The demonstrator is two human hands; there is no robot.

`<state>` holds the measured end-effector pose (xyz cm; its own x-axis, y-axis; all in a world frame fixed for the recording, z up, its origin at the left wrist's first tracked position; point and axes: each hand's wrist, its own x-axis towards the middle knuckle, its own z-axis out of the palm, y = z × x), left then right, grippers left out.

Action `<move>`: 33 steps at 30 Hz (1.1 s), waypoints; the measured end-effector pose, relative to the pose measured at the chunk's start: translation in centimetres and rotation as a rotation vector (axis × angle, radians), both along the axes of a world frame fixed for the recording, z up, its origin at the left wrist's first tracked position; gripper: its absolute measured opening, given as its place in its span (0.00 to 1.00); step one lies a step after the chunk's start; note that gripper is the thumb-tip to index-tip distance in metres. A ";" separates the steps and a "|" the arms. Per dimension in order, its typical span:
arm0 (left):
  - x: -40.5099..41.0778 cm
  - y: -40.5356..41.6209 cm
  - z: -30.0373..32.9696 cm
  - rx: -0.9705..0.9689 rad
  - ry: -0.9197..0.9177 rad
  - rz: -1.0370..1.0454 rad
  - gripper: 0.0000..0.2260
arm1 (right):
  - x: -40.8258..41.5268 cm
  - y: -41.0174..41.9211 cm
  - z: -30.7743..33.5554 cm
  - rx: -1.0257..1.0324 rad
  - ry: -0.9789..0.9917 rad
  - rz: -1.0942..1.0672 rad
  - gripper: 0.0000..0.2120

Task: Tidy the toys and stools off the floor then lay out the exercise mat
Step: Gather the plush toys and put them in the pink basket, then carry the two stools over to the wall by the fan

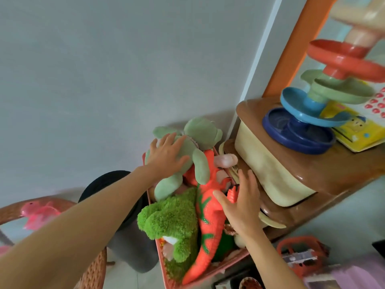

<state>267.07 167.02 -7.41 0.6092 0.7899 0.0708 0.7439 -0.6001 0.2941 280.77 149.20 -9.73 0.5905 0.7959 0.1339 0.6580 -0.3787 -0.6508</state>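
Left hand (166, 153) lies flat, fingers spread, pressing the pale green plush frog (187, 147) down; right hand (241, 205), also wide and gripping nothing, pushes against the orange rubber dinosaur (208, 215). Both toys sit heaped in the pink basket (162, 259) beneath the palms, with a shaggy green plush (175, 222) between the wrists. Piled this high, the frog could spring back and tumble out once pressure lifts. Basket depth is hard to judge here.
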 end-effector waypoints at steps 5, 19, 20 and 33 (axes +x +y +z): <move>-1.5 -1.9 1.5 -0.028 -0.091 0.036 0.27 | 0.9 2.3 2.3 0.068 -0.007 0.137 0.41; -13.7 -12.5 0.2 -0.115 -0.084 0.613 0.25 | -6.7 6.3 0.6 0.042 0.118 0.680 0.32; -14.8 -13.7 0.2 -0.122 -0.086 0.657 0.24 | -7.9 6.1 0.7 0.033 0.131 0.718 0.32; -25.3 -30.5 0.0 -0.068 -0.163 1.065 0.22 | -20.8 -1.2 1.5 0.099 0.128 1.225 0.30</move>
